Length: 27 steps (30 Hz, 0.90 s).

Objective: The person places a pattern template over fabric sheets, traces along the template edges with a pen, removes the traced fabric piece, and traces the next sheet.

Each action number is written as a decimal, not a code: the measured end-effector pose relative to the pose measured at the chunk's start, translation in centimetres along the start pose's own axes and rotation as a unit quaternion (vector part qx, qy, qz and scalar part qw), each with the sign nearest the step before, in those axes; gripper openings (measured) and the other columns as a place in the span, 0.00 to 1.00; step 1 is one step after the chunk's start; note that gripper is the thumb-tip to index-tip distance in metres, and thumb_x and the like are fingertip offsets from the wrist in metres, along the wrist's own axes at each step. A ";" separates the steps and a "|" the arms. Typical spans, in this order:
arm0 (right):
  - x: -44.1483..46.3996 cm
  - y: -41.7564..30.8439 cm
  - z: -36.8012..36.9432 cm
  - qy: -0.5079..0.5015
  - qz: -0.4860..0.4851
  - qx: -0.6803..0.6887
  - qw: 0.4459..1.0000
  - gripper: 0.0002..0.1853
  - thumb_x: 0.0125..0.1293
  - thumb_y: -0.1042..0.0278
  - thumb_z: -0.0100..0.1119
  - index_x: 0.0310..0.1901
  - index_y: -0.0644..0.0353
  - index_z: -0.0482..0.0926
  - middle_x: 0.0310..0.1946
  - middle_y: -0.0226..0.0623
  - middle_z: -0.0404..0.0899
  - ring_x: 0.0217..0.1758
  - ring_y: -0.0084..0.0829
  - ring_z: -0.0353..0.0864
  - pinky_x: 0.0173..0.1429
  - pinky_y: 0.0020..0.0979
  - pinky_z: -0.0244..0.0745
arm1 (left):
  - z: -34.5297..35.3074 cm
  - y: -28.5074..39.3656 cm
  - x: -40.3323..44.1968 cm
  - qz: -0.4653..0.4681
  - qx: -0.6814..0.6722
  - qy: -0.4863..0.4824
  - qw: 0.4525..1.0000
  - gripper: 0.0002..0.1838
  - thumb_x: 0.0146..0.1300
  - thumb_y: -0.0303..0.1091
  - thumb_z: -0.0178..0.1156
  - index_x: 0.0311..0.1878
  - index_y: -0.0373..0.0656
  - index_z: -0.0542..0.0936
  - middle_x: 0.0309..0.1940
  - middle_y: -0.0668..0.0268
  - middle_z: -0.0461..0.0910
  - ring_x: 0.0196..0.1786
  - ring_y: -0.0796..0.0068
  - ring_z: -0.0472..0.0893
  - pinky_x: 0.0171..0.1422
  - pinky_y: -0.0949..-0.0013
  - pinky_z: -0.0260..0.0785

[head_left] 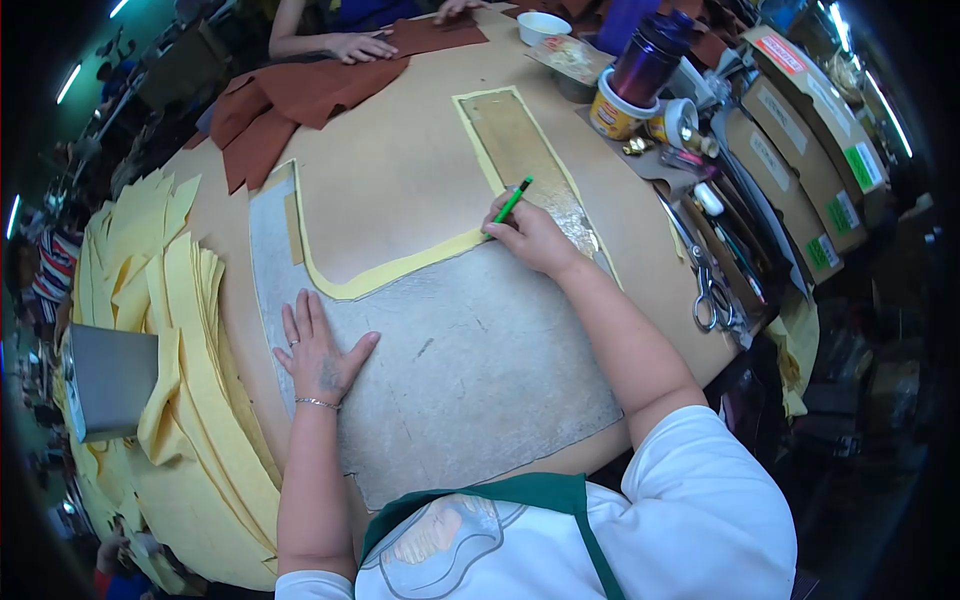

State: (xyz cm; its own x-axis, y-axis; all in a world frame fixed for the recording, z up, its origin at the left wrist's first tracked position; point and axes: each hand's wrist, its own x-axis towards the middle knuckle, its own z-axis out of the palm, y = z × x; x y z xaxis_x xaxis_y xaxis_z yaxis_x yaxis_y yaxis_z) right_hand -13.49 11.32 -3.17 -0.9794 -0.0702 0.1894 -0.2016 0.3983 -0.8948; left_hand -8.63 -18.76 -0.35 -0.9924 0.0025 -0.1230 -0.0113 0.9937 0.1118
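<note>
A large grey pattern template (450,370) with a U-shaped cutout lies on the table before me. Yellow fabric (400,270) shows from under it along the cutout's curve and at the outer edges. My left hand (322,350) lies flat on the template's left part, fingers spread. Between the fingers of my right hand (530,235) is a green pencil (513,203), its lower end at the template's edge beside the yellow strip. The template's right arm (520,130) is brown and partly shiny, and reaches away from me.
Stacked yellow fabric pieces (200,360) with a grey metal block (115,382) line the left. Brown fabric (300,95) lies at the back, near a co-worker's hand (362,47). Scissors (708,290), a purple bottle (650,60), a tub (617,108) and cardboard boxes (780,150) stand right.
</note>
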 end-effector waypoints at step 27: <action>4.0 -7.8 16.4 -0.141 -0.090 -0.047 0.985 0.10 0.55 0.71 0.55 0.37 0.65 0.69 0.30 0.51 0.75 0.35 0.50 0.74 0.39 0.38 0.69 | 0.3 -0.9 0.2 -0.005 -0.023 -0.004 1.000 0.56 0.37 0.68 0.57 0.65 0.44 0.49 0.67 0.65 0.45 0.69 0.59 0.41 0.60 0.33 0.38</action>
State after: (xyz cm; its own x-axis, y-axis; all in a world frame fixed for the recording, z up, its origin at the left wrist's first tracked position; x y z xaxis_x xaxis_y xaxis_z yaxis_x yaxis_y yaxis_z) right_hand -16.04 -7.07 -2.03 -0.8951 -0.3934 0.2100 -0.3831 0.4375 -0.8135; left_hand -8.77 -19.65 -0.79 -0.9912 -0.0057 -0.1324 -0.0266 0.9873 0.1564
